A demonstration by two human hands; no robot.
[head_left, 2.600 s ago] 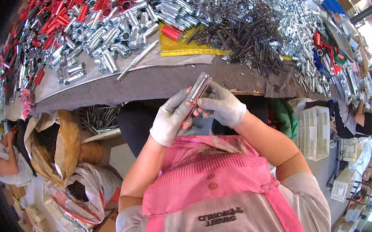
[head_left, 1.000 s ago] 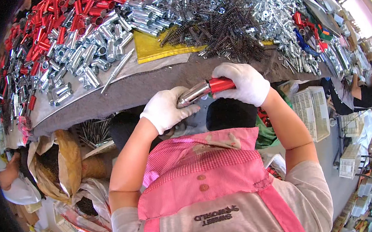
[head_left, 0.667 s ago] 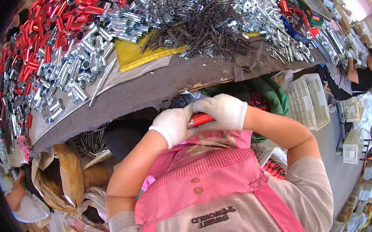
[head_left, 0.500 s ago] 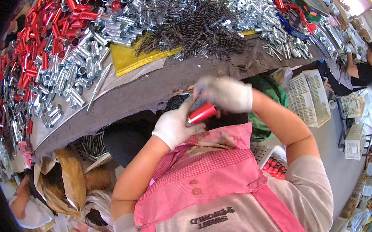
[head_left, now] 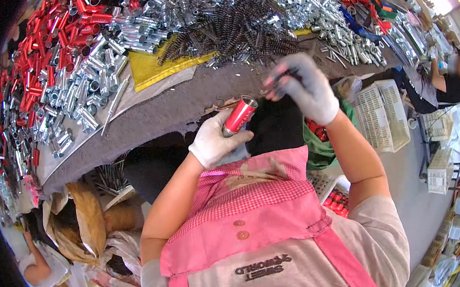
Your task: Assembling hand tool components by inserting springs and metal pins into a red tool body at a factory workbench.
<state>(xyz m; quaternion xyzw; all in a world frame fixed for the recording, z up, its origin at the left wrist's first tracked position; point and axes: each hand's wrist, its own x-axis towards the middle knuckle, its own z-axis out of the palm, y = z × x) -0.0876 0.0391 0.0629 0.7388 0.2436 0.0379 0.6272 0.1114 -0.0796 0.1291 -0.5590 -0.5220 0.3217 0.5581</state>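
In my left hand (head_left: pixel 213 142), a white glove is wrapped round a short red metal tube (head_left: pixel 239 115). The tube tilts up to the right, its open end facing away from me. My right hand (head_left: pixel 307 89), also gloved, is raised to the right of the tube and apart from it, just over the bench's near edge. Motion smears its curled fingers, and whether anything small sits in them is unclear. Beyond that hand lies a heap of dark coil springs (head_left: pixel 235 29) on the bench (head_left: pixel 165 108).
Red tubes (head_left: pixel 86 30) and bare silver tubes (head_left: pixel 104 72) pile up at the left. Small silver metal parts (head_left: pixel 313 2) cover the far right. A yellow cloth (head_left: pixel 151 68) lies under the springs. White plastic crates (head_left: pixel 377 118) stand at right, near another person (head_left: pixel 448 81).
My right hand has moved away from the tube, up and to the right toward the springs. The tube in my left hand has turned more upright, its open end now showing.
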